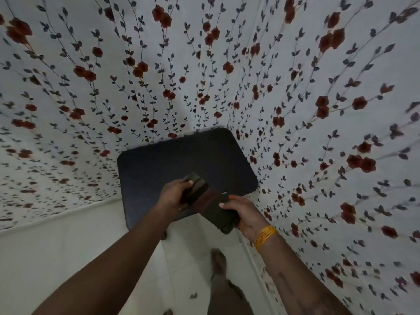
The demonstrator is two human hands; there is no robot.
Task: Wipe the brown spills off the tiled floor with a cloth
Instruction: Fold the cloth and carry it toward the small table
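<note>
Left forearm reaching up and forward from the lower left, straight, wrist slightly bent. Left hand (pixel 173 193) curled round the upper end of a dark folded cloth (pixel 211 202), fingers wrapped over its edge, thumb side toward the camera. Cloth stretched diagonally between the two hands, brownish in the middle, darker at the lower right end, held in the air above the floor. Right hand (pixel 246 213) gripping the lower end of the cloth, thumb laid along the top, fingers folded underneath; palm facing left. Gold bangle (pixel 264 237) round the right wrist, just below the hand. Right forearm running down to the lower right corner, bent a little inward.

Behind and beyond both hands: a dark rounded-corner mat (pixel 159 160) lying flat on the floor. Above, left and right of the hands: a white sheet (pixel 318 133) printed with red flowers and dark leafy vines, blurred toward the edges. Below the hands, between the forearms: pale tiled floor (pixel 181 269) with small dark brown spills (pixel 193 295) near the bottom, another at the very lower edge. Below the right hand: a bare foot (pixel 218 261) and a brownish trouser leg (pixel 227 298), both blurred. Below the left forearm: more pale floor, meeting the sheet along a pale edge.
</note>
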